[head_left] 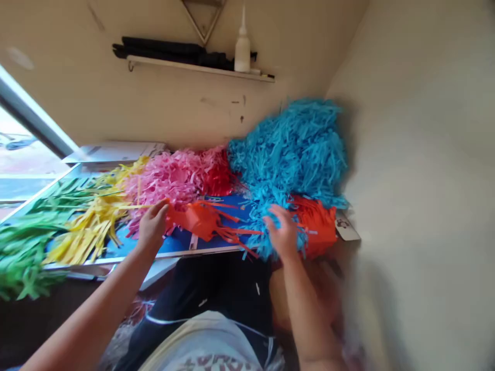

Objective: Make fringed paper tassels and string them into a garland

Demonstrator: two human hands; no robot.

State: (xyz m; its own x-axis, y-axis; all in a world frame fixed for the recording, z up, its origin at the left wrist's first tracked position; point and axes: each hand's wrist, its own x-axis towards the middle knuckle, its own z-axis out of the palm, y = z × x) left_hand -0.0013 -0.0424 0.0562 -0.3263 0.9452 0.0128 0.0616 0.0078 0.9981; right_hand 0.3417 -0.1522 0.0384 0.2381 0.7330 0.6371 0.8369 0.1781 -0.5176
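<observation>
My left hand is closed on the end of a piece of orange fringed paper, which stretches rightward above the blue tabletop. A thin yellow strand runs leftward from the same hand. The loose orange strips reach close to my right hand. That hand is raised with thumb and fingers curved apart, and I see nothing held between them. Just behind it lie blue paper fringe and a stack of orange fringed paper. Motion blurs the right hand a little.
Blue fringe is heaped high against the wall. Red, pink, yellow and green fringe line the table. A wall shelf holds a white nozzle bottle. A side wall rises at right.
</observation>
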